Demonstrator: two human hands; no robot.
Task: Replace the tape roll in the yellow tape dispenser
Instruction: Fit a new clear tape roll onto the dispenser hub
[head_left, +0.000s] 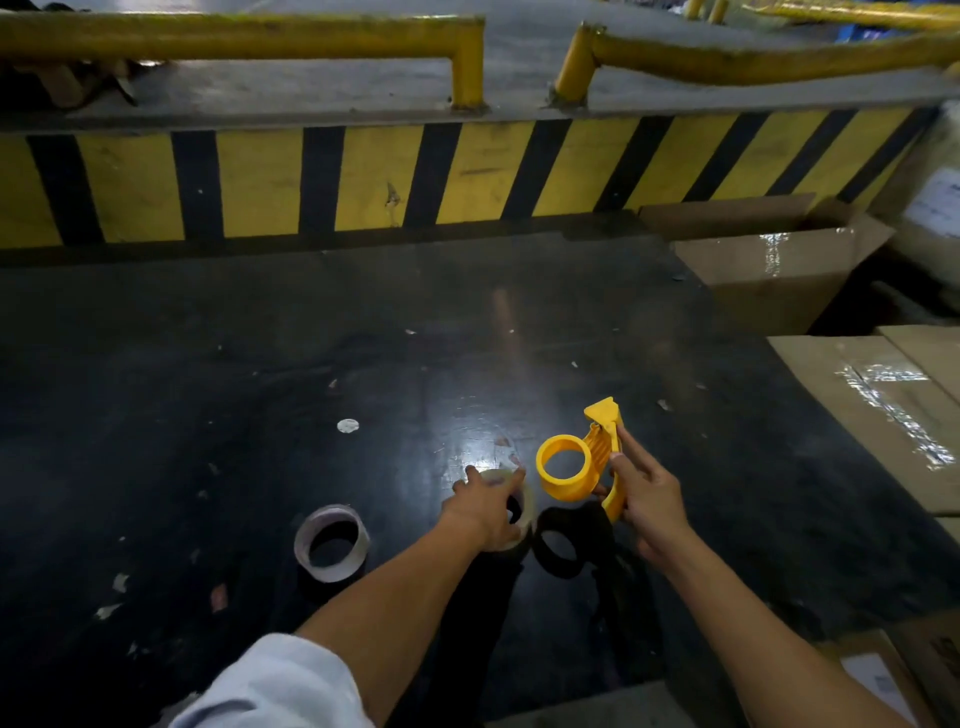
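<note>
Dispenser: yellow plastic tape dispenser (582, 470) held above the dark glossy counter (260, 415), its bare round hub open toward the left hand.
Right hand (647, 499): fingers (626, 470) pinching the dispenser's flat side plate from the right.
New roll: pale clear tape roll (522, 512) just left of the hub, hole roughly in line with it.
Left hand (488, 506): nearer the roll, fingers curled over its rim, forearm stretched forward.
Spare: greyish spent core (332, 543) standing on the counter, well left.
Judgement: roll must slide rightward onto the hub.

core (332, 543) left | roll (524, 499) centre | dispenser (576, 467) right | boxes (779, 270) far right
</note>
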